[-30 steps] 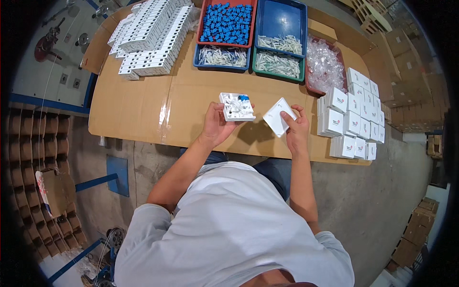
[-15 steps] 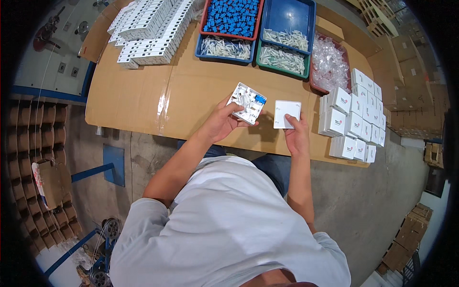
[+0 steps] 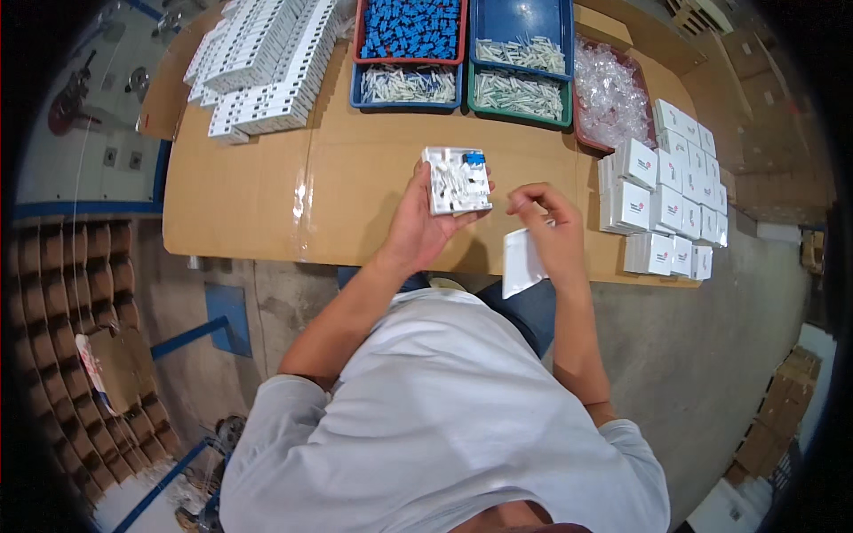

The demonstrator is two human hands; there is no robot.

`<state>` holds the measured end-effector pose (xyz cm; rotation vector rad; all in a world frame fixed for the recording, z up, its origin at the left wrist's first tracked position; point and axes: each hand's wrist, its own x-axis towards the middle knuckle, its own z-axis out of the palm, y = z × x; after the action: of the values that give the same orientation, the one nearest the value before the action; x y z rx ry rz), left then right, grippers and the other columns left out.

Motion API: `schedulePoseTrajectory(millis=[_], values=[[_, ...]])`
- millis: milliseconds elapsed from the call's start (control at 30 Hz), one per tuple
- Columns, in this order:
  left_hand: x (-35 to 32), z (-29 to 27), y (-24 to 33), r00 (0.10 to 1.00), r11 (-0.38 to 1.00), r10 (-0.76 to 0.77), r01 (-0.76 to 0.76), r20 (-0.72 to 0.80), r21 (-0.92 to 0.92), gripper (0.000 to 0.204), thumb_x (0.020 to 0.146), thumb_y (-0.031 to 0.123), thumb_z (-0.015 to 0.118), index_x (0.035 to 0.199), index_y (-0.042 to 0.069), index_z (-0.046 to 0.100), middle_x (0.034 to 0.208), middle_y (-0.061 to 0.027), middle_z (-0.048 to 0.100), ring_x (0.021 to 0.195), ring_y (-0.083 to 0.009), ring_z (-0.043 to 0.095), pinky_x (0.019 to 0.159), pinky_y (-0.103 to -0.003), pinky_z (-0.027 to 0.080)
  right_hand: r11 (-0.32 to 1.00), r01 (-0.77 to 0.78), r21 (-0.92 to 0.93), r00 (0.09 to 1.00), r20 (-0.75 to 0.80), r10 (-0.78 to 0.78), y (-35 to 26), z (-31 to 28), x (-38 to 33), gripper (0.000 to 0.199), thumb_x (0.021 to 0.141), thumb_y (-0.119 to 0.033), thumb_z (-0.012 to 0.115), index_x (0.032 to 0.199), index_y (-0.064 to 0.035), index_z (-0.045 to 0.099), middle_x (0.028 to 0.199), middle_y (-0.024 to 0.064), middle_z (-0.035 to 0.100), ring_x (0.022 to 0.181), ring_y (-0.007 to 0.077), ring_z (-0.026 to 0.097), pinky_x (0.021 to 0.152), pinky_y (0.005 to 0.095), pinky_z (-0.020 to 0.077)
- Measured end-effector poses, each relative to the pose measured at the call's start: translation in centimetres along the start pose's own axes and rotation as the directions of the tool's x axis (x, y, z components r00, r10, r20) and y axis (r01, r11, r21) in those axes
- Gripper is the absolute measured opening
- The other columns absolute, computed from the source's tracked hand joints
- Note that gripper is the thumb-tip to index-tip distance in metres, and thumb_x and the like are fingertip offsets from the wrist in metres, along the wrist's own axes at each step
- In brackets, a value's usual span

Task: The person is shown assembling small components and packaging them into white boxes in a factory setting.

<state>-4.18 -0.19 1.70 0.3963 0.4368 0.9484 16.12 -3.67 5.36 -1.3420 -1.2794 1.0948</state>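
Fingers of the left hand [image 3: 425, 233] are gripping a white square tray of small parts [image 3: 457, 180] above the table's near edge [image 3: 267, 251], face up for viewing. Right hand [image 3: 553, 233] is pinching a white flat box [image 3: 521, 261], fingertips curled together. Bins [image 3: 462, 53] are waiting at the far edge.

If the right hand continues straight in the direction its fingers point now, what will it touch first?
The right hand points its fingertips left, toward the white tray in the left hand. Probably it meets that tray's right edge first; depth is unclear.
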Motion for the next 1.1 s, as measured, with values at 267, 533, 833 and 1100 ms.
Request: schedulePoseTrajectory(millis=[267,533,833,1100], values=[[-0.2,4.3,0.1,0.945,0.951,0.298,-0.307,-0.138,-0.048,0.04,0.108,0.047,0.035,0.139,0.022,0.041,0.147,-0.0224,0.048,0.142,-0.0406,0.043,0.117,-0.054,0.034,0.893,0.284,-0.349,0.951,-0.018,-0.309,-4.1,3.0,-0.6,0.018,0.088,-0.008,0.073,0.105,-0.0046,0.074,0.096,0.0075,0.07,0.073,0.0205,0.069,0.06,0.0291,0.0542],[0.5,5.3,0.7,0.915,0.92,0.392,-0.391,-0.095,0.029,0.054,0.092,0.0,0.047,0.135,0.022,0.025,0.145,-0.0319,0.042,0.141,-0.0422,0.043,0.115,-0.05,0.038,0.796,0.379,-0.472,0.922,0.125,-0.366,-4.1,3.2,0.0,0.018,0.087,-0.008,0.071,0.105,-0.0068,0.074,0.104,0.0032,0.066,0.064,0.0204,0.067,0.056,0.0327,0.0526],[1.2,5.8,0.7,0.895,0.907,0.416,-0.395,-0.162,0.146,0.056,0.091,-0.005,0.043,0.139,0.018,0.025,0.146,-0.0317,0.042,0.141,-0.0457,0.041,0.115,-0.054,0.041,0.732,0.292,-0.615,0.956,0.165,-0.243,-5.2,3.6,-0.2,0.029,0.086,-0.014,0.069,0.115,-0.0074,0.071,0.12,0.0076,0.055,0.061,0.0227,0.066,0.052,0.0369,0.0518],[1.4,5.7,1.1,0.917,0.942,0.335,-0.32,-0.219,0.102,0.062,0.088,-0.012,0.041,0.144,0.013,0.031,0.143,-0.0232,0.048,0.138,-0.0394,0.048,0.112,-0.05,0.046,0.73,0.266,-0.63,0.964,0.16,-0.212,-4.9,3.5,0.0,0.029,0.087,-0.015,0.068,0.115,-0.0063,0.071,0.127,0.0106,0.054,0.063,0.0246,0.068,0.056,0.0398,0.0549]])
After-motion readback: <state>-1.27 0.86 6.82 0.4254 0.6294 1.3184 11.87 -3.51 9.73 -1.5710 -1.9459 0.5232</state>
